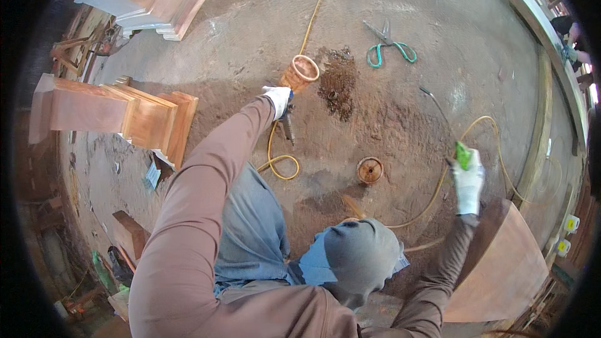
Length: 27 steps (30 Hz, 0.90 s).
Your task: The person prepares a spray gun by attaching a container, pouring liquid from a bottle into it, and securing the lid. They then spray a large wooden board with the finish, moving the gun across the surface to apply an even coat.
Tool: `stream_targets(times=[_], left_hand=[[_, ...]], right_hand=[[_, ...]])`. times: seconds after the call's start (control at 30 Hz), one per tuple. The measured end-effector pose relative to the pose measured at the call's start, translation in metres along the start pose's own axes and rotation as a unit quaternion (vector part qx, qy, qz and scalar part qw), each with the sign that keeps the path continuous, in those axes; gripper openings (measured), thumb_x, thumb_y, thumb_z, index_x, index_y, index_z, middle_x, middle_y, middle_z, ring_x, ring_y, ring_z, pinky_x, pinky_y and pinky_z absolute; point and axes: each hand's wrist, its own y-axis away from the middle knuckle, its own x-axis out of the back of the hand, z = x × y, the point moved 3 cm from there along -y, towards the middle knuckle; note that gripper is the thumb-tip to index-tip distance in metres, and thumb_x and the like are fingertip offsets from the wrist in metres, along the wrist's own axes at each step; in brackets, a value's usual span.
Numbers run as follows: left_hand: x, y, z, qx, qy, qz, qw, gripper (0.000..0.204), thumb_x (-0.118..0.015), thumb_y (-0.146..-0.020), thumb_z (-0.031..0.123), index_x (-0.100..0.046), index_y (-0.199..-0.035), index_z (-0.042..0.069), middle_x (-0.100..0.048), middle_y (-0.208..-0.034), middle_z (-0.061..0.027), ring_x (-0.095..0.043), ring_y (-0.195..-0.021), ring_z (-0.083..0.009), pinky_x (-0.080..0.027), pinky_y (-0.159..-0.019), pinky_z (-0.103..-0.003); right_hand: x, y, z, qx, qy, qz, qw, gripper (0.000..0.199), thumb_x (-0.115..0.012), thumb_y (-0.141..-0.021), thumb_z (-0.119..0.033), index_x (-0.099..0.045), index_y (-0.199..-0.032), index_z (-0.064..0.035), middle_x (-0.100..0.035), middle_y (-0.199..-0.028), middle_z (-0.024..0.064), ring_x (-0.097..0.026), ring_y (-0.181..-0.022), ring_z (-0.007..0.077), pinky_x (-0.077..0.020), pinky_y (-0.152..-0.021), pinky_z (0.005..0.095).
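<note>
My left hand (277, 101), in a white glove, is closed round a spray gun (288, 126). Its round, brown-stained cup (302, 70) is uncovered at the top. Off to the right, my gloved right hand (468, 181) grips a green-handled air blow gun (462, 155) with a long thin nozzle pointing up and left. On the ground between my hands stands a small round brown piece (370, 170), with a dark hole in its middle. A yellow hose (273, 161) loops beneath the spray gun, and another length (494, 126) curves near my right hand.
Scissors with green handles (389, 44) lie beside a dark wet patch (338, 84). Wooden stepped pieces (141, 109) stand at the left. A broad wooden panel (504, 269) is at lower right, and a long beam (541, 119) runs along the right side.
</note>
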Motion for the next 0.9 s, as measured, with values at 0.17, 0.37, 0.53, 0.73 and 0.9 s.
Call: stream_targets(times=[0.17, 0.37, 0.53, 0.73, 0.9], left_hand=[[0.008, 0.008, -0.003, 0.0, -0.037, -0.016, 0.999, 0.062, -0.068, -0.082, 0.027, -0.031, -0.128, 0.008, -0.055, -0.108, -0.0172, -0.059, -0.093, -0.0286, -0.05, -0.079, -0.048], [-0.001, 0.155, 0.063, -0.066, -0.075, 0.104, 0.99, 0.124, -0.077, -0.073, 0.038, 0.01, -0.155, 0.003, -0.025, -0.155, -0.0269, -0.036, -0.138, -0.0416, -0.034, -0.108, -0.06], [-0.056, 0.247, 0.104, -0.208, -0.489, 0.171, 0.83, 0.125, -0.081, -0.069, 0.052, -0.003, -0.16, 0.016, -0.001, -0.164, -0.0252, -0.01, -0.147, -0.0555, -0.021, -0.112, -0.07], [-0.115, 0.192, 0.095, -0.581, -0.685, 0.169, 0.407, 0.063, -0.061, -0.088, 0.026, -0.043, -0.149, 0.018, -0.041, -0.154, -0.0082, -0.05, -0.122, -0.0255, -0.04, -0.09, -0.049], [-0.143, 0.129, 0.098, -0.433, -0.821, 0.067, 0.367, 0.021, -0.054, -0.094, 0.024, -0.072, -0.106, 0.023, -0.071, -0.111, 0.0022, -0.056, -0.112, -0.0219, -0.04, -0.082, -0.05]], right_hand=[[0.054, 0.0, -0.03, -0.041, 0.052, -0.166, 0.984, 0.039, -0.085, -0.075, -0.012, -0.06, -0.105, -0.0033, -0.07, -0.088, 0.0037, -0.064, -0.072, 0.0101, -0.0512, -0.06, 0.0289], [0.004, 0.079, -0.051, -0.257, -0.182, -0.344, 0.885, 0.032, -0.083, -0.082, -0.009, -0.06, -0.103, -0.0042, -0.058, -0.086, -0.0028, -0.055, -0.071, 0.0052, -0.0468, -0.06, 0.0219], [-0.058, 0.128, -0.038, -0.315, -0.406, -0.265, 0.816, 0.031, -0.072, -0.091, -0.002, -0.054, -0.116, -0.0025, -0.063, -0.095, 0.0016, -0.064, -0.083, 0.0102, -0.0558, -0.07, 0.0265], [-0.101, 0.167, -0.021, -0.267, -0.444, -0.25, 0.818, 0.038, -0.068, -0.093, -0.003, -0.05, -0.127, 0.0014, -0.062, -0.105, 0.002, -0.063, -0.091, 0.0112, -0.0547, -0.081, 0.0283], [-0.077, 0.162, -0.054, -0.228, -0.381, -0.225, 0.868, 0.034, -0.066, -0.097, -0.013, -0.052, -0.126, -0.0013, -0.063, -0.102, 0.0009, -0.058, -0.09, 0.008, -0.051, -0.079, 0.0263]])
